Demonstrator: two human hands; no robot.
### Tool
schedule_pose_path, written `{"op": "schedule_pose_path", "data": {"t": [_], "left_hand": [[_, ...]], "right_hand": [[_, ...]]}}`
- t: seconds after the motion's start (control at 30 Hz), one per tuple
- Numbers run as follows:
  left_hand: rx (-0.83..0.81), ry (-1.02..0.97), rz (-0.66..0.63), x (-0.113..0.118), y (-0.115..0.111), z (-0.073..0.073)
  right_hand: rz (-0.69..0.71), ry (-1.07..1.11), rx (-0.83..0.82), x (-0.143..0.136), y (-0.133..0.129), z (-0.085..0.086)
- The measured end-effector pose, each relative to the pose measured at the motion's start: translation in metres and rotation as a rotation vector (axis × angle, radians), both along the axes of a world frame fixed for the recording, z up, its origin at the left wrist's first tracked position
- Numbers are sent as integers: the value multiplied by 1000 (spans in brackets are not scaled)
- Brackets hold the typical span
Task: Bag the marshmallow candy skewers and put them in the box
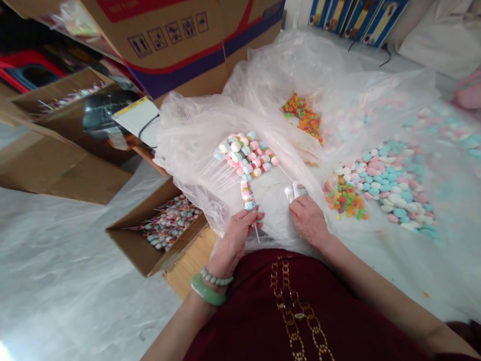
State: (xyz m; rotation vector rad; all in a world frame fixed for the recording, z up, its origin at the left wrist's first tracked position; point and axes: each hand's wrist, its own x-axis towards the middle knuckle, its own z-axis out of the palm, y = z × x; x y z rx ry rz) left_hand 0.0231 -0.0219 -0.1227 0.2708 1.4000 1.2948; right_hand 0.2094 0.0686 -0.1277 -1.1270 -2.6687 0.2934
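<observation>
My left hand [240,228] is closed on the lower end of a marshmallow skewer [247,195]. This skewer stands almost upright in a clear printed wrapper, its white stick poking out below my fingers. My right hand [308,219] rests on the plastic with its fingers curled at a small printed white packet [299,190]. Whatever its fingertips pinch is hidden. Beside that packet lies a small white bundle [288,194]. Just beyond my left hand is a pile of marshmallow skewers [246,153] in pink, white and blue, most sticks pointing left.
Clear plastic sheeting [195,118] covers the table. Loose marshmallows [379,175] and gummy rings [343,196] lie right; more gummy rings [304,118] sit farther back. An open carton [128,240] of wrapped skewers stands lower left. A large cardboard box [180,75] rises behind.
</observation>
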Motion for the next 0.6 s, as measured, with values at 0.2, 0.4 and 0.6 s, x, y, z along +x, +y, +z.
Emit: {"op": "schedule_pose_path", "data": {"t": [0.2, 0.4, 0.6], "left_hand": [[33, 20, 3, 3, -15, 12], [74, -22, 47, 8, -29, 6], [90, 163, 58, 20, -44, 12]], "right_hand": [[-134, 134, -8, -2, -2, -1], [-141, -136, 109, -20, 0, -1], [-47, 52, 98, -45, -11, 0]]}}
